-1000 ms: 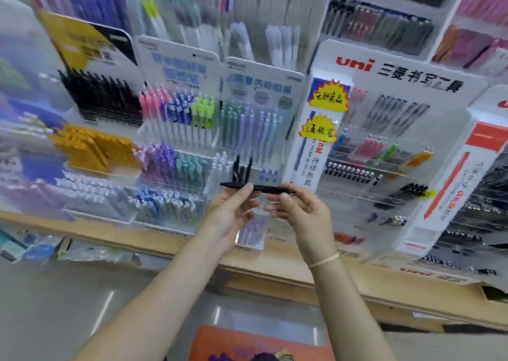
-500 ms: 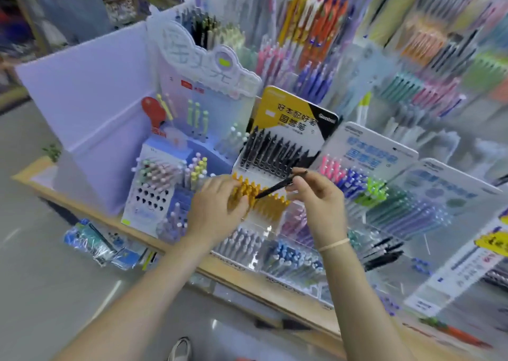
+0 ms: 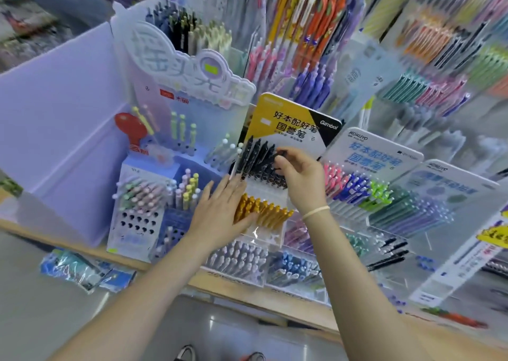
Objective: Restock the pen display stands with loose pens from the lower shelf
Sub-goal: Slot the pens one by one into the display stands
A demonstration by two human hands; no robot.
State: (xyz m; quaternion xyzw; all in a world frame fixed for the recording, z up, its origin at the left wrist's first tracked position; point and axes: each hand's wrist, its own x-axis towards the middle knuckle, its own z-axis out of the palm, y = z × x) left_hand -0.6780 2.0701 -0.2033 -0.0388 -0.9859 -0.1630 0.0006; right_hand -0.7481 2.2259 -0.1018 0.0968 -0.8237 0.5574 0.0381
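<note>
A yellow, black and white Gambol display stand holds a top row of black pens and a lower row of gold pens. My right hand pinches a black pen at the right end of the black row, its tip among the other pens. My left hand lies with straight fingers against the stand's left side, beside the gold pens.
A purple stand with pastel pens sits to the left, against a lilac panel. Kokuyo stands with coloured pens crowd the right. Clear trays of pens line the wooden shelf edge. Wrapped packs lie below.
My right hand carried the black pen up from over the gold pens to the black row. My left hand opened flat against the stand. The view swung left and closer.
</note>
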